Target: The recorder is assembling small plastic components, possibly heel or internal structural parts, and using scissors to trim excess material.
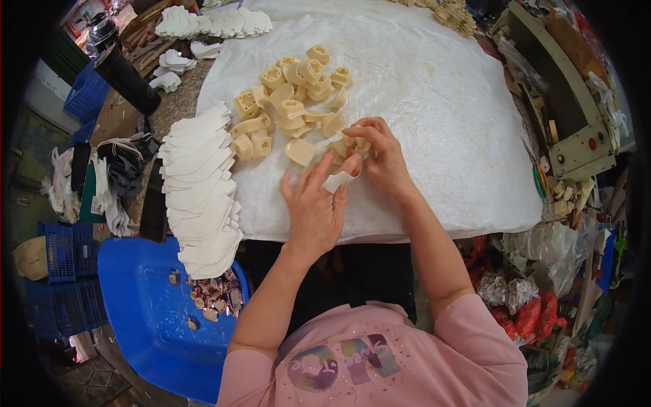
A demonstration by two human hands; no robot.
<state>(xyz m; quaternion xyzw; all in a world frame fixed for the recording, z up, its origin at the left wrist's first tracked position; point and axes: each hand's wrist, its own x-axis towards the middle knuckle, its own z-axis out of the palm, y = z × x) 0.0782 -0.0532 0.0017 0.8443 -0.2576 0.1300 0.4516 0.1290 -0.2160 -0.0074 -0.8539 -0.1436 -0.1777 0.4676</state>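
Note:
My left hand (313,214) is closed around a small white cut piece (338,182), bent into a curve between thumb and fingers. Just beyond it, my right hand (388,163) curls with thumb and fingers pinched at a cream shoe heel (347,147) against the white piece. The fingers partly hide both parts. Close to my left fingertips lies a single cream heel (300,152) on the white sheet. Further off, a loose pile of cream heels (291,108) shows hollows and holes in some of them.
Overlapping white cut pieces (198,190) run along the table's left edge, with more (213,24) at the far left. A blue tub (149,325) stands below left, scraps inside. A black cylinder (127,80) leans beyond. Scissors (539,178) and a pale green machine (576,149) are at the right.

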